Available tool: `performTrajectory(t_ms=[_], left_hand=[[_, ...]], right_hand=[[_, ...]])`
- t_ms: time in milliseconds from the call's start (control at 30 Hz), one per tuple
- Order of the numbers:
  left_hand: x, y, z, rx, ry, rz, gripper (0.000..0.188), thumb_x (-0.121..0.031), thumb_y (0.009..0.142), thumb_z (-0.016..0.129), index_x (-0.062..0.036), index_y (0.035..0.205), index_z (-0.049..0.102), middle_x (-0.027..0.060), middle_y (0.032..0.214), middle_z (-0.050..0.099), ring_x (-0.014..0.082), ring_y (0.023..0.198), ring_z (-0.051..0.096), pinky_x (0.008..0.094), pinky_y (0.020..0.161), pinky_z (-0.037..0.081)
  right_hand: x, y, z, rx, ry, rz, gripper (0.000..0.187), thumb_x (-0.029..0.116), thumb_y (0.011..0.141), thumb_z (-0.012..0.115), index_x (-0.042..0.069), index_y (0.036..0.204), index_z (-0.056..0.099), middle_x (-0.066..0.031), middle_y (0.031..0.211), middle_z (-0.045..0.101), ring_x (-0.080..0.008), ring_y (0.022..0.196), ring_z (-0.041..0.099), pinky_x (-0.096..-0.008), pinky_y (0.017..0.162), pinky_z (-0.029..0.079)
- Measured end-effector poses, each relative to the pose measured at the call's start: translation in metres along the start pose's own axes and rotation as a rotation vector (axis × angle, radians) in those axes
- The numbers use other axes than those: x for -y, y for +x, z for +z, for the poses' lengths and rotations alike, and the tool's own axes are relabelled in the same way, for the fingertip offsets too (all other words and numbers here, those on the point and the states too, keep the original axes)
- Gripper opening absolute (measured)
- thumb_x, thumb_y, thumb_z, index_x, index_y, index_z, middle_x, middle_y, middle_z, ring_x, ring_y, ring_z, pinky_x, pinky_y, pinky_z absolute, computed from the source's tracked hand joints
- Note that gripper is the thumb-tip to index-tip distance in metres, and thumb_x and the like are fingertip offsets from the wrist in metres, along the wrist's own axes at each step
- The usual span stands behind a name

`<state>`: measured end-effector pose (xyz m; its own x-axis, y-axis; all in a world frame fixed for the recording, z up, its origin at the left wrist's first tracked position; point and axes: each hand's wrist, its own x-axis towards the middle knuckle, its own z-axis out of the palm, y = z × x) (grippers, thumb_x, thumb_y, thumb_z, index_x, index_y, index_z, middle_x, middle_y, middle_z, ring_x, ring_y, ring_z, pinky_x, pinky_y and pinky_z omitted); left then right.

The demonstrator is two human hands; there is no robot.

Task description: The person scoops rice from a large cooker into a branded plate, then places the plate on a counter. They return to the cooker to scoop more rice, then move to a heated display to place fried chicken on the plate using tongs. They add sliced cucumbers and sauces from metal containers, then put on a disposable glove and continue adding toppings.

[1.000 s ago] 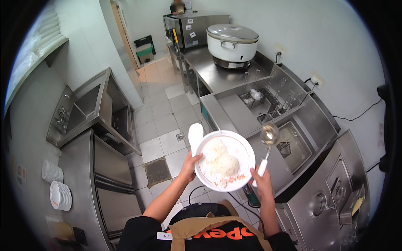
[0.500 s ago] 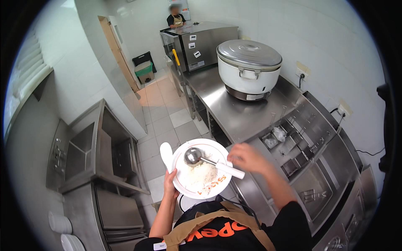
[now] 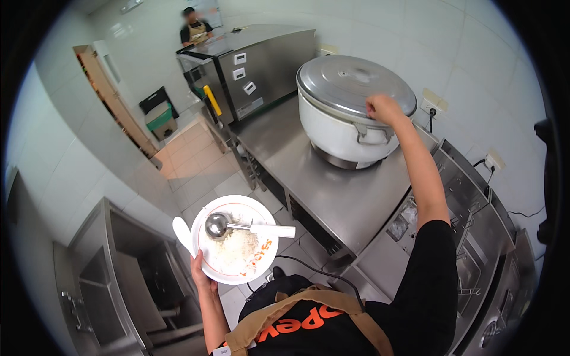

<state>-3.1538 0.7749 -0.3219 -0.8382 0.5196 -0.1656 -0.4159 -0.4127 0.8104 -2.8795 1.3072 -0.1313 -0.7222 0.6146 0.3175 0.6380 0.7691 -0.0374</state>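
My left hand [image 3: 200, 272] holds a white plate [image 3: 235, 238] of white rice by its lower left rim, together with a white spatula [image 3: 182, 234] that sticks out past the rim. A metal scoop with a white handle [image 3: 249, 228] lies across the plate. My right hand [image 3: 383, 108] is stretched far forward and rests on the grey metal lid [image 3: 355, 83] of a large white rice cooker [image 3: 338, 132]. Whether its fingers grip the lid or only touch it is unclear.
The cooker stands on a steel counter [image 3: 320, 184]. A steel cabinet [image 3: 252, 71] stands behind it, and steel wells [image 3: 469, 237] lie to the right. Another steel unit [image 3: 124, 279] is at lower left. A person in an apron [image 3: 195, 28] stands far back. A green bin [image 3: 159, 116] sits by the wall.
My right hand put the scoop down on the plate and reached out to the rice cooker's lid. My view moved closer to the cooker. The left hand kept the plate.
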Motion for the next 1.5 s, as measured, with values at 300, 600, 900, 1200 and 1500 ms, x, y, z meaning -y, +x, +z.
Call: performTrajectory(t_ms=[300,600,900,1200,1500], left_hand=[[-0.009,0.151,0.045,0.102,0.004,-0.066,0.049,-0.016,0.084,0.056,0.0016,0.126,0.038,0.0191,0.113,0.055,0.0282,0.101,0.059,0.0383,0.085,0.051],[0.030,0.221,0.098,0.012,0.025,-0.149,0.050,-0.017,0.083,0.057,0.0002,0.126,0.038,0.0167,0.112,0.056,0.0258,0.098,0.060,0.0362,0.082,0.053],[0.042,0.260,0.138,0.100,-0.014,-0.162,0.052,-0.012,0.085,0.055,0.0012,0.130,0.034,0.0199,0.117,0.053,0.0263,0.104,0.058,0.0358,0.084,0.052],[0.063,0.278,0.163,0.125,-0.034,-0.197,0.053,-0.015,0.082,0.059,0.0012,0.127,0.038,0.0182,0.113,0.056,0.0268,0.099,0.061,0.0371,0.084,0.053],[0.077,0.290,0.169,0.043,-0.017,-0.196,0.053,-0.016,0.081,0.060,0.0006,0.127,0.038,0.0174,0.114,0.056,0.0269,0.099,0.061,0.0382,0.084,0.053]], right_hand=[[-0.019,0.034,0.005,0.337,-0.185,-0.072,0.023,0.024,0.064,0.071,0.012,0.070,0.053,-0.0098,0.075,0.060,-0.0303,0.078,0.059,-0.0412,0.064,0.045],[-0.021,0.056,0.024,0.407,-0.327,-0.290,0.036,0.012,0.051,0.067,0.010,0.081,0.048,-0.0089,0.087,0.051,-0.0310,0.087,0.051,-0.0396,0.071,0.042],[-0.022,0.035,0.014,0.078,-0.106,-0.360,0.033,-0.003,0.050,0.057,0.009,0.081,0.058,-0.0129,0.119,0.050,-0.0380,0.112,0.044,-0.0447,0.090,0.039],[-0.073,0.052,-0.023,-0.281,-0.395,-0.269,0.033,0.002,0.065,0.063,0.015,0.095,0.064,-0.0077,0.135,0.045,-0.0415,0.117,0.044,-0.0452,0.092,0.041],[-0.160,0.090,-0.020,-0.583,-0.027,-0.221,0.038,-0.008,0.080,0.050,0.009,0.114,0.055,-0.0183,0.128,0.048,-0.0325,0.104,0.056,-0.0377,0.085,0.046]])
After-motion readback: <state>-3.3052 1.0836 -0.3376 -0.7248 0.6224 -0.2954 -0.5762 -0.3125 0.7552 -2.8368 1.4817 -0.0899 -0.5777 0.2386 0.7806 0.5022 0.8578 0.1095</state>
